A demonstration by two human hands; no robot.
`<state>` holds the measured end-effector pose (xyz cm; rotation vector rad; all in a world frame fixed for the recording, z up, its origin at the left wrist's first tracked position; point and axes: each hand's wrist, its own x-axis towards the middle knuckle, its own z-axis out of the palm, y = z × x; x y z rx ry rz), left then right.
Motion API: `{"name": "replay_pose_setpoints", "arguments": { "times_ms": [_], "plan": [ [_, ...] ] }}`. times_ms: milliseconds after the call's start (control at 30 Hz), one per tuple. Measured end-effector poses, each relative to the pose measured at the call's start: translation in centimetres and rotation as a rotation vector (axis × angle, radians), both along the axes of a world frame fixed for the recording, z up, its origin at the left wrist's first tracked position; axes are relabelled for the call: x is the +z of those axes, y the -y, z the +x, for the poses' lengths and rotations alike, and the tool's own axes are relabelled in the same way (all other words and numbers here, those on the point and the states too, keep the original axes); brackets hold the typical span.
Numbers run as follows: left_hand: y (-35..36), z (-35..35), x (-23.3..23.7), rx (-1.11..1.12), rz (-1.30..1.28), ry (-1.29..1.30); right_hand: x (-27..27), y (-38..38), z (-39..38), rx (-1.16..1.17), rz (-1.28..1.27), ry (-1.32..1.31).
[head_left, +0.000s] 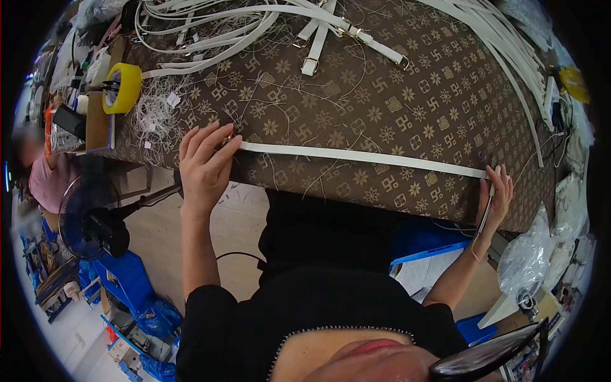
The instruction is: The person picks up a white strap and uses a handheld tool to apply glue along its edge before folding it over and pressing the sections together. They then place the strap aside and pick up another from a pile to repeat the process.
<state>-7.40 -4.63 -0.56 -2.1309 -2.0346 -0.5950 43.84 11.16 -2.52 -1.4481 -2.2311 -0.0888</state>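
A white strap [363, 156] stretches nearly straight across the front part of the patterned brown tablecloth [356, 114]. My left hand [207, 159] is closed on its left end, where a small metal buckle shows between the fingers. At the strap's right end, my right hand [496, 194] pinches it between thumb and fingers. A slim metal tool [487, 210] also lies within my right hand, pointing down along the palm. Loose threads lie on the cloth around the strap.
More white straps with buckles [324, 38] lie at the back; a bundle [490, 32] hangs along the right. Yellow tape roll [122, 89] and thread pile [156, 111] are at the left. A fan [95, 219] and another person [51, 181] are beyond the left edge.
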Motion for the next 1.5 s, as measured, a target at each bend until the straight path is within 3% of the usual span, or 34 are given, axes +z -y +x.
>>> {"name": "replay_pose_setpoints", "arguments": {
  "times_ms": [167,367,500,600,733,900,967,1033,1067,1133,1200,1300,1367,1500],
  "plan": [
    [0.3,0.2,-0.8,0.042,-0.034,0.134,-1.1,-0.2,1.1,0.020,-0.025,-0.074],
    [0.3,0.3,-0.7,0.072,0.000,0.187,-1.3,-0.7,0.9,0.073,0.085,0.019],
    [-0.1,0.5,-0.3,0.117,-0.031,0.226,0.7,-1.2,-1.0,0.131,0.146,-0.002],
    [-1.9,0.0,0.2,0.116,-0.049,0.453,2.9,-3.3,-1.0,0.143,0.253,0.010],
    [-9.8,1.9,4.0,0.050,0.070,0.564,8.8,-9.7,0.4,0.131,0.484,0.083],
    [-24.0,4.4,7.8,-0.090,0.232,0.382,14.1,-22.5,5.4,0.115,0.601,-0.010],
    [-29.0,6.5,8.1,-0.040,0.316,0.263,16.0,-24.8,5.2,-0.014,0.605,-0.053],
    [-30.1,8.1,8.3,-0.027,0.246,0.184,16.2,-25.2,5.0,-0.110,0.354,-0.478],
    [-29.6,8.0,8.2,-0.066,0.160,0.153,14.8,-27.7,7.0,0.093,0.430,-0.547],
    [-27.0,7.1,5.6,-0.216,0.115,0.097,14.2,-23.5,4.2,-0.032,0.475,-0.415],
    [-23.6,4.7,3.5,-0.229,0.134,-0.032,13.1,-19.6,3.0,-0.038,0.471,-0.318],
    [-21.0,-0.4,2.4,-0.068,0.051,-0.108,10.0,-16.2,2.7,0.028,0.427,-0.417],
    [-20.7,-1.9,1.5,-0.051,0.017,-0.134,9.1,-14.2,1.5,0.010,0.316,-0.549],
    [-20.5,-2.5,2.1,-0.059,-0.073,-0.063,7.8,-12.3,-0.9,0.072,0.282,-0.554]
  ]
}}
